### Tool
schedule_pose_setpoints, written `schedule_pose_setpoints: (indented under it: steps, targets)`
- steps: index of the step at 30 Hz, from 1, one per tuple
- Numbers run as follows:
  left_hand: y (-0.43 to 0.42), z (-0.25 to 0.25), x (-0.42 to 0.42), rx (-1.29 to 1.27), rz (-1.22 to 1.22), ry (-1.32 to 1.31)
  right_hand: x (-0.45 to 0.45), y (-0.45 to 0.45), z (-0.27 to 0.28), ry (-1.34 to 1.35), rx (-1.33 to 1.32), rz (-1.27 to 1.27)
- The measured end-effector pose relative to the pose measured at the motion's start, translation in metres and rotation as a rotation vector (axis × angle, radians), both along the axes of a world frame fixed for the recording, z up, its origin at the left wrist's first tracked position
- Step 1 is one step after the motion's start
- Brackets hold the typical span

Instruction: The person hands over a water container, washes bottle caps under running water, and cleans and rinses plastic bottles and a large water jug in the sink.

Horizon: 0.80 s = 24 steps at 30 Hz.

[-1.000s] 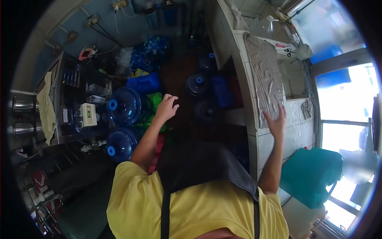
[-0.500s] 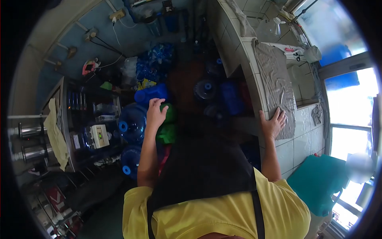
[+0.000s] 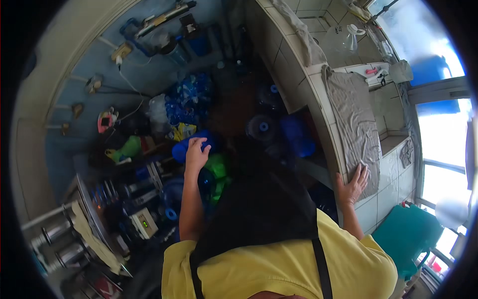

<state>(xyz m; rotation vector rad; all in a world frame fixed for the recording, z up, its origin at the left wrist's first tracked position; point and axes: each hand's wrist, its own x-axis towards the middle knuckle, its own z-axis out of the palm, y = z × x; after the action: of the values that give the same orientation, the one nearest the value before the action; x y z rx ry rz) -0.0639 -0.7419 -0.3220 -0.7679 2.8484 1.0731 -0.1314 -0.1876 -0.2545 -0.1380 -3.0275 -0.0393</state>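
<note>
1. The grip of the right hand [image 3: 352, 187] is released: the fingers are spread over the near end of a grey cloth [image 3: 354, 117], and nothing is seen to be clasped.
2. The left hand [image 3: 197, 155] is held raised, with its fingers loosely bent and nothing seen in it; in the view it is set against a blue container [image 3: 209, 142] lying lower down.
3. The cloth is already laid out lengthwise along the tiled surface [image 3: 387, 203], beside a tiled basin [image 3: 391, 107]. It is spread but not smoothed, since folds and ridges are left along it.
4. Farther along, another cloth [image 3: 304, 35] is draped over the edge, and a clear jug [image 3: 341, 42] is seen near it.
5. A small crumpled cloth [image 3: 407, 152] is left unspread near the window side; a green container [image 3: 411, 231] is seen nearer the body.
</note>
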Motion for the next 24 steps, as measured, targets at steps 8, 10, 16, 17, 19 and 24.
schedule_pose_setpoints:
  steps: [8, 10, 16, 17, 19, 24]
  targets:
    - [-0.07, -0.005, -0.116, -0.042, -0.212, -0.097, -0.003, 0.0, 0.001, -0.028, 0.045, 0.03]
    - [-0.078, 0.004, -0.148, -0.054, -0.218, -0.093, -0.006, 0.001, 0.004, -0.034, 0.039, 0.022]
    - [-0.086, 0.032, -0.239, -0.079, -0.413, -0.008, -0.008, -0.003, 0.005, -0.031, 0.04, 0.011]
    - [-0.087, 0.035, -0.255, -0.076, -0.452, -0.007, -0.007, -0.004, 0.006, -0.031, 0.042, 0.012]
    - [-0.083, 0.046, -0.286, -0.096, -0.521, -0.004, -0.005, -0.004, 0.006, -0.029, 0.035, -0.011]
    - [-0.068, 0.053, -0.356, -0.134, -0.71, 0.099, -0.012, -0.014, 0.016, 0.0, -0.006, -0.01]
